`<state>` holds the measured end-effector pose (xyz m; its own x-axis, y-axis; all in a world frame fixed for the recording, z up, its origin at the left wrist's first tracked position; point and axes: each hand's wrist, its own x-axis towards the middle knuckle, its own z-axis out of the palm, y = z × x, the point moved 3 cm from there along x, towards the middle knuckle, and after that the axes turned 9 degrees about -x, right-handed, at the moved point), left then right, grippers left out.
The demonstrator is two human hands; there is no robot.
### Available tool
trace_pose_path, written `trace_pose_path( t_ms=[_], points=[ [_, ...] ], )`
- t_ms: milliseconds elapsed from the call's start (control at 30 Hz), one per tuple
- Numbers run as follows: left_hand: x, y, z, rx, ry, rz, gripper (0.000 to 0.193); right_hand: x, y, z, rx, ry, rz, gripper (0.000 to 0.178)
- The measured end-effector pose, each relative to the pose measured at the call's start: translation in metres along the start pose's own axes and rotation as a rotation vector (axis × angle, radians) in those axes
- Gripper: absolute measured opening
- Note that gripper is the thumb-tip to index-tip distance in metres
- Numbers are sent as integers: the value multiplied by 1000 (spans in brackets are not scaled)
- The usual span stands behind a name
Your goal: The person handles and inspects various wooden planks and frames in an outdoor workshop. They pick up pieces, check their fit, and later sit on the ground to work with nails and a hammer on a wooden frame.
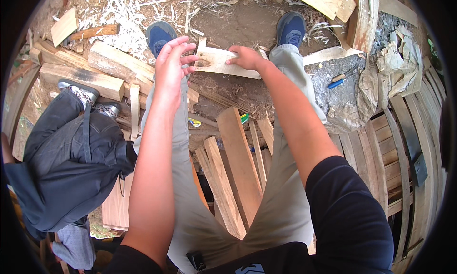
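A short, pale, flat piece of wood (223, 64) with a dark knot near its left end is held out between my shoes. My right hand (246, 58) grips its upper edge right of the middle, the thumb lying on its face. Beside the left end, my left hand (172, 60) is raised with its fingers spread and curved. Its fingertips are close to the wood, and I cannot tell whether they touch it. Narrow upright pieces show behind the wood's top edge at both ends.
Wooden planks (240, 150) lie between my legs. Thick timber blocks (83, 79) and pale shavings (124, 22) are at far left. Another person (81, 145) is close on my left. A blue-handled tool (336, 83) rests right of my leg, near crumpled paper (400, 60) and a slatted wooden structure (395, 155).
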<state>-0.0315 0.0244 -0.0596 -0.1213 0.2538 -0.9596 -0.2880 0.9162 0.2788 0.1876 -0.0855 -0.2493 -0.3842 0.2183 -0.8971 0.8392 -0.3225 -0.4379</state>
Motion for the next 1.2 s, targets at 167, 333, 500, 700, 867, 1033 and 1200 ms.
trace_pose_path(
  t_ms=[167, 333, 500, 700, 867, 1033, 1200],
  points=[
    [1, 0, -6, 39, -2, -2, 39, 1, -13, -9, -16, -58, 15, 53],
    [1, -4, 0, 30, -41, -1, 40, 8, -6, -25, 112, -112, 41, 56],
    [0, -4, -3, 19, -18, -8, 40, -18, -36, -43, 94, 110, 188, 61],
    [0, -4, -4, 5, -26, 1, 38, -14, -17, -36, 521, 157, 189, 82],
    [0, -5, -5, -44, -20, 5, 31, -9, -8, -29, 1032, -193, 316, 65],
    [-7, -4, 6, 12, -137, -98, 40, -19, -23, -27, 1490, -563, 176, 47],
    [-6, -17, 14, 138, -200, -96, 64, -39, -54, -30, 1788, -788, 24, 40]
  ],
)
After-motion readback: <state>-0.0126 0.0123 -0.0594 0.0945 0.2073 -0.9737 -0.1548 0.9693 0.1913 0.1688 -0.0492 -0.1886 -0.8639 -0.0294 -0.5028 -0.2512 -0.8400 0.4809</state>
